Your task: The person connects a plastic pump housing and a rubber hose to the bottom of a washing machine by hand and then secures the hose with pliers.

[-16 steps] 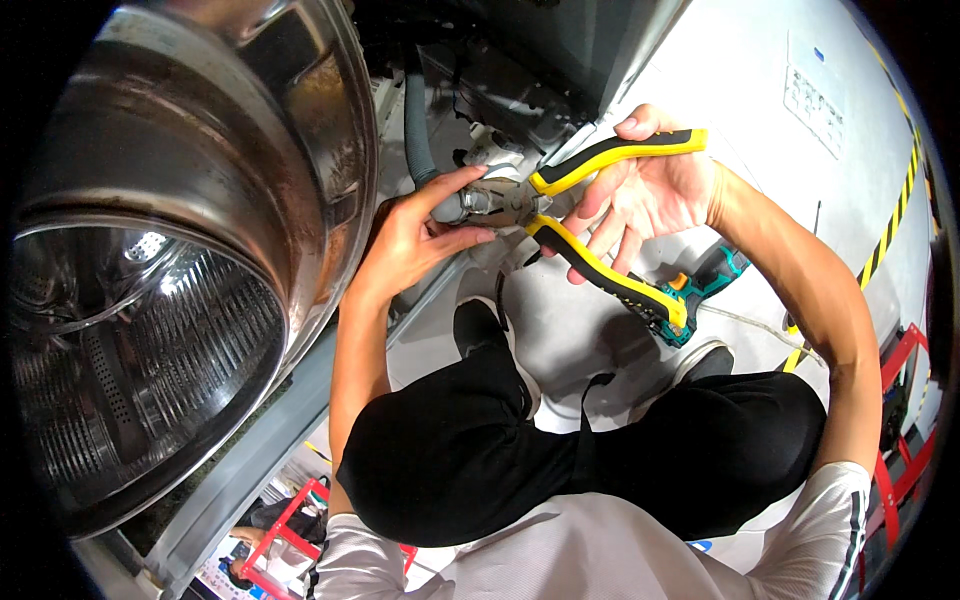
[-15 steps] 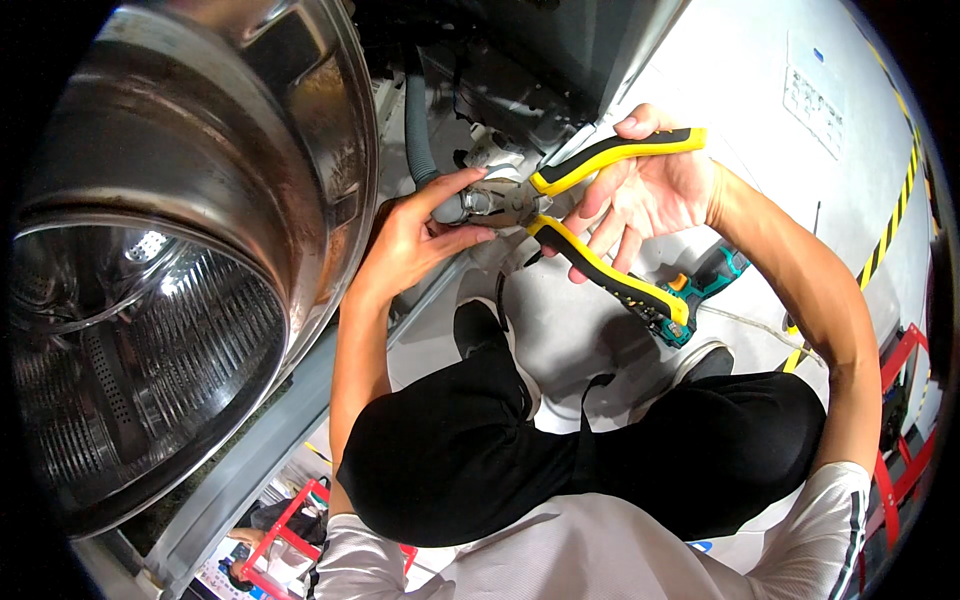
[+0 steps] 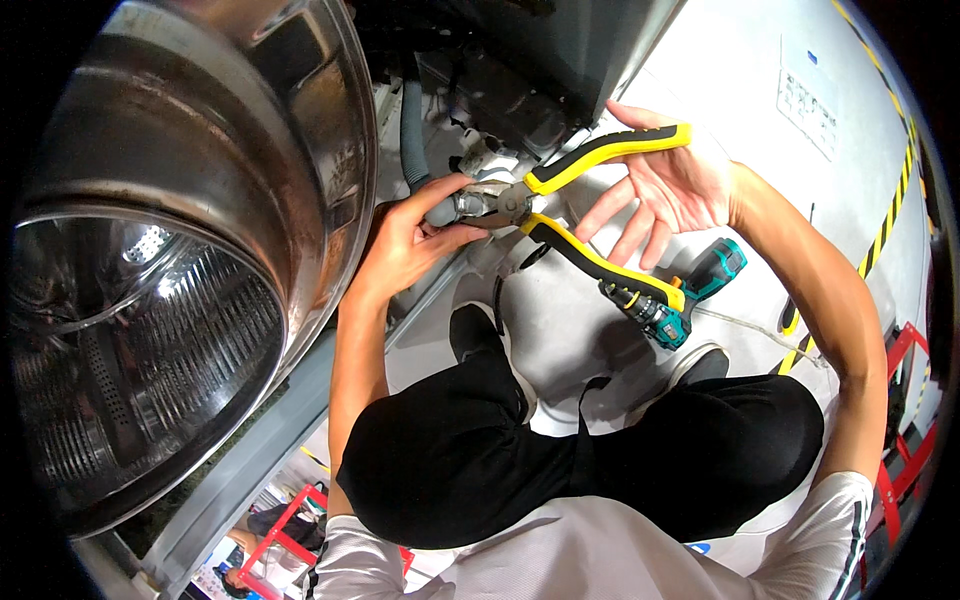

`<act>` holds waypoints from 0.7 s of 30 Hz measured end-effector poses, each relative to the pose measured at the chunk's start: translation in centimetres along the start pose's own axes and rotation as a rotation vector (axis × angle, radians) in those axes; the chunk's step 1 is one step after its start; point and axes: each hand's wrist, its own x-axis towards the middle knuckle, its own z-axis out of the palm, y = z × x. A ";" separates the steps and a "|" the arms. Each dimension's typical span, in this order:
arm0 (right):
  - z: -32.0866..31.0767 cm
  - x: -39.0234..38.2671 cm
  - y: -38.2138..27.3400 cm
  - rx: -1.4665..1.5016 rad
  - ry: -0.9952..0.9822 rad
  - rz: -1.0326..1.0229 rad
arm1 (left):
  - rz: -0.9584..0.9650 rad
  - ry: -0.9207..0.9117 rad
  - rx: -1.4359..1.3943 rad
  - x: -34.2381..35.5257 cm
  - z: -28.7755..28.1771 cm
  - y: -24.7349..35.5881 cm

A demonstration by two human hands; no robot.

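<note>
My left hand (image 3: pixel 406 240) is closed around the end of a grey corrugated hose (image 3: pixel 411 130), where a metal fitting meets the head of large pliers (image 3: pixel 514 204). The pliers' yellow-and-black handles are spread wide. My right hand (image 3: pixel 676 190) is open, palm up with fingers apart; its thumb is behind the upper handle and its fingertips are near the lower one. Below them, a teal-and-black cordless drill (image 3: pixel 716 268) lies on the floor, partly behind that lower handle.
A large steel washer drum (image 3: pixel 150 130) fills the left, beside a grey metal frame (image 3: pixel 195 500). A dark cabinet panel (image 3: pixel 570 50) stands at the top. Striped tape (image 3: pixel 888 225) crosses the white floor (image 3: pixel 760 130). Red stands (image 3: pixel 903 365) are at right; another person (image 3: pixel 240 570) appears at lower left.
The pliers and both handles have shifted slightly up and left. My right hand has moved a little right, its fingertips lifting from around the handles. More of the drill now shows.
</note>
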 end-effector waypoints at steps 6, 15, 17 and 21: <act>1.8 -2.7 1.2 -0.220 0.475 -0.493 | 0.011 0.020 0.025 0.2 0.0 -1.0; 5.6 -3.3 3.8 -2.276 0.781 -0.620 | 0.046 0.014 0.091 0.3 -0.2 -1.0; 5.7 -3.0 4.6 -2.392 0.791 -0.565 | 0.033 0.010 0.110 0.2 -0.2 -0.6; 6.1 -2.4 5.2 -2.350 0.809 -0.301 | 0.173 0.033 0.205 0.2 -0.1 -0.5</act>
